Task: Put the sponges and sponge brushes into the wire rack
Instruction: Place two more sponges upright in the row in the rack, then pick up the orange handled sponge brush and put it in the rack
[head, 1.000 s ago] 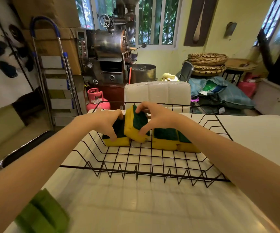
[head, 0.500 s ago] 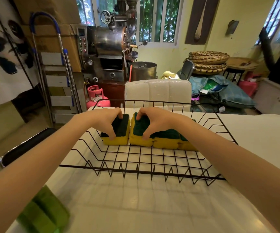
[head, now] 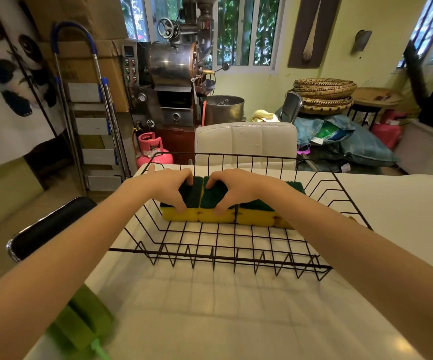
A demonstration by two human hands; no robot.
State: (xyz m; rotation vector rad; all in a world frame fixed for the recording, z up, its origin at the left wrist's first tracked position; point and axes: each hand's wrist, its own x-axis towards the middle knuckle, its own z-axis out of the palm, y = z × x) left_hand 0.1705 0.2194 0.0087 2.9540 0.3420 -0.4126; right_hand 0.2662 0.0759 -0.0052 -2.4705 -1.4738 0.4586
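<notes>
Down by my left arm, on the table [head: 210,320], lies a green sponge thing [head: 80,326]. It is blurry, so I cannot tell if it is a sponge or a sponge brush. It is not in the rack [head: 218,253] yet, so I think it goes in next.

My left hand [head: 163,185] has its grip on the first sponge [head: 184,206], thumb on the near side and fingers over the green top. I hold it so it sits flat at the back of the rack.

My right hand [head: 238,187] has its grip on the second sponge [head: 216,206], touching the first. I press them together so they make a neat row and leave room.

Right of that grip lie more sponges [head: 259,211] in the same row, partly hidden under my arm. All are yellow below, green up.
</notes>
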